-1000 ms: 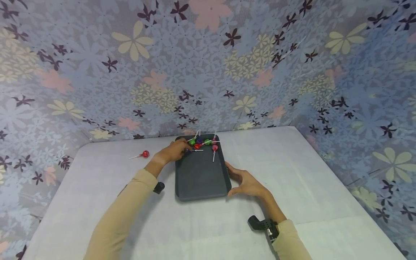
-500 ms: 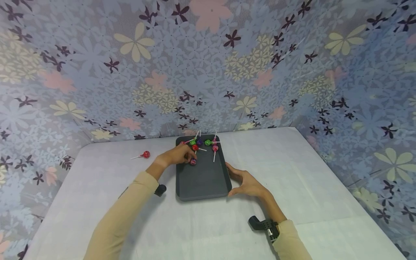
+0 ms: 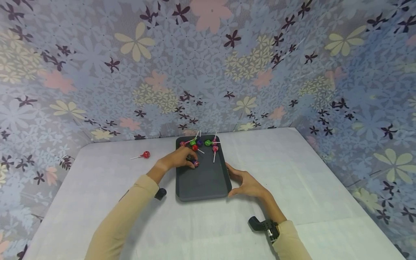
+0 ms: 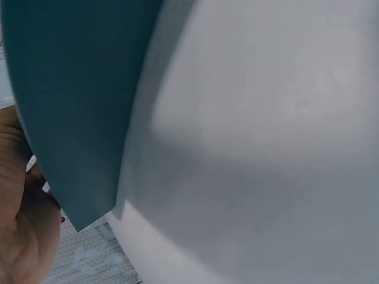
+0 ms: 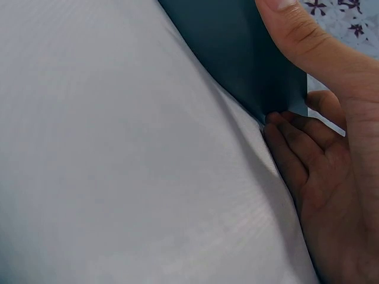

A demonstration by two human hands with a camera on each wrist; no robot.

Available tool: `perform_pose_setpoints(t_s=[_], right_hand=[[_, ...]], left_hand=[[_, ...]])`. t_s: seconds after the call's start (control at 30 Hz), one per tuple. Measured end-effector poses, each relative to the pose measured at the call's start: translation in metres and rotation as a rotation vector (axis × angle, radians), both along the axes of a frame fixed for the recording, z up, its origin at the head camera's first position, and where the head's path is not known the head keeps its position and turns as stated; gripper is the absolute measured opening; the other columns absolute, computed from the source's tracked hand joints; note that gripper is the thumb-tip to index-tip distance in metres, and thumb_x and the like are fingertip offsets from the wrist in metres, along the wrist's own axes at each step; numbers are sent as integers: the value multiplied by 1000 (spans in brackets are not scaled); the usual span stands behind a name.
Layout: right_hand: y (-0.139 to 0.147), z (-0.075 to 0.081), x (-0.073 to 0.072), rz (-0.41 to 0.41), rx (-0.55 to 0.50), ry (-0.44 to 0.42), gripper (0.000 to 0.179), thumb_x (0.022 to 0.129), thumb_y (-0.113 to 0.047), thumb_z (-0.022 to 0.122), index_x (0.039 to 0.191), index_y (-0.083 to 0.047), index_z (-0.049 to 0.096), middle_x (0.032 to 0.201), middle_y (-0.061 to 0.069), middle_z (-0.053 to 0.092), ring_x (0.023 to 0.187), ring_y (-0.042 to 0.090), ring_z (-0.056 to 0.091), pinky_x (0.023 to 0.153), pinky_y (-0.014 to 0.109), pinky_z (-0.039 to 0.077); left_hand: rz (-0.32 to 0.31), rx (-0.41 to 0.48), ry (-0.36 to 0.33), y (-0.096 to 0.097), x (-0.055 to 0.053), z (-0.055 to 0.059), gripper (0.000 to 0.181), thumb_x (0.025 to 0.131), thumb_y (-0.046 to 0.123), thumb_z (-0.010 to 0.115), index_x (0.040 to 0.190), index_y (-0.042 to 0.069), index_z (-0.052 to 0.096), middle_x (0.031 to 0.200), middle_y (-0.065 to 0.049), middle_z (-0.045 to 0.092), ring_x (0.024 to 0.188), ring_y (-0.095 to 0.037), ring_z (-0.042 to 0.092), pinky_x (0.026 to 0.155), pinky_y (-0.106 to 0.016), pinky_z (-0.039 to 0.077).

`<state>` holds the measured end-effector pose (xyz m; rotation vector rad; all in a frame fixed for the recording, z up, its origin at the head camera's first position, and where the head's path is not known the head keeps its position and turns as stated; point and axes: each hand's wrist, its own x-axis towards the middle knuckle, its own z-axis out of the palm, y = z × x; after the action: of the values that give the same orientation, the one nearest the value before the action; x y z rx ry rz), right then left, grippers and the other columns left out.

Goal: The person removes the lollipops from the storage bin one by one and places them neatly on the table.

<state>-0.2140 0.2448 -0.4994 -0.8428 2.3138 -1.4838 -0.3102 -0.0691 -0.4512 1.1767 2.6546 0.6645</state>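
Observation:
My left hand (image 3: 180, 157) reaches over the left side of a dark grey tray (image 3: 203, 186) and pinches a purple-wrapped lollipop (image 3: 196, 163), its head showing at the fingertips. In the left wrist view the left hand (image 4: 26, 231) shows at the left edge beside the tray's wall (image 4: 77, 118), and the lollipop is hidden. Against the tray's right side rests my right hand (image 3: 248, 183), thumb near the front corner. The right wrist view has its fingertips (image 5: 275, 118) touching the tray's outer wall, thumb extended. Toward the tray's back lie red (image 3: 195, 147), green (image 3: 208, 143) and pink (image 3: 215, 148) lollipops.
A single red lollipop (image 3: 146, 154) lies on the white-covered table (image 3: 292, 180), left of the tray. At the tray's back left are another pink lollipop (image 3: 183, 143) and a dark purple one (image 3: 199, 143). A flowered wall covering (image 3: 208, 72) rises behind the table.
My left hand has drawn the purple lollipop from the tray's back-left cluster toward the front and middle. The red lollipop in the tray has turned slightly. The right hand stays at the tray's side.

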Motion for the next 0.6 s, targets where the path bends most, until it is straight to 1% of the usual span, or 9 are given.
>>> perform_pose_setpoints(t_s=[0.1, 0.2, 0.33, 0.4, 0.5, 0.6], right_hand=[[0, 2, -3, 2, 1, 6, 113, 67, -18, 89, 156, -8, 19, 162, 9, 19, 147, 29, 26, 114, 21, 28], [-1, 4, -6, 0, 2, 16, 113, 67, -19, 89, 156, -8, 20, 161, 10, 19, 146, 29, 27, 112, 17, 29], [-1, 4, -6, -1, 4, 10, 114, 66, -22, 89, 156, -8, 20, 161, 10, 19, 145, 30, 29, 110, 14, 30], [-1, 3, -4, 5, 5, 4, 115, 66, -23, 89, 156, -8, 19, 162, 10, 18, 145, 30, 29, 109, 13, 29], [-1, 1, -1, 5, 5, -10, 116, 66, -23, 89, 156, -7, 18, 162, 10, 18, 145, 29, 28, 109, 12, 29], [0, 1, 1, -1, -4, -10, 115, 65, -21, 89, 156, -6, 19, 162, 11, 18, 145, 29, 28, 108, 11, 30]], left_hand=[[-8, 30, -42, -2, 0, 2, 35, 82, 16, 78, 113, 2, 71, 111, -11, 71, 96, -22, 65, 87, -36, 53], [7, 35, -71, -3, 0, 5, 38, 81, 14, 79, 116, 3, 71, 113, -10, 71, 95, -20, 64, 85, -35, 53], [20, 35, -98, -4, 1, 5, 35, 79, 9, 79, 114, 5, 73, 107, -8, 72, 85, -15, 61, 77, -29, 52], [15, 29, -93, -3, 2, 4, 31, 81, 7, 77, 112, 5, 74, 102, -7, 72, 79, -12, 56, 72, -26, 50], [3, 20, -73, -2, 5, 0, 28, 83, 8, 76, 111, 7, 74, 97, -5, 70, 75, -9, 51, 70, -24, 47], [-5, 20, -56, -1, 6, -2, 27, 83, 10, 76, 110, 7, 74, 94, -4, 68, 75, -8, 52, 71, -24, 47]])
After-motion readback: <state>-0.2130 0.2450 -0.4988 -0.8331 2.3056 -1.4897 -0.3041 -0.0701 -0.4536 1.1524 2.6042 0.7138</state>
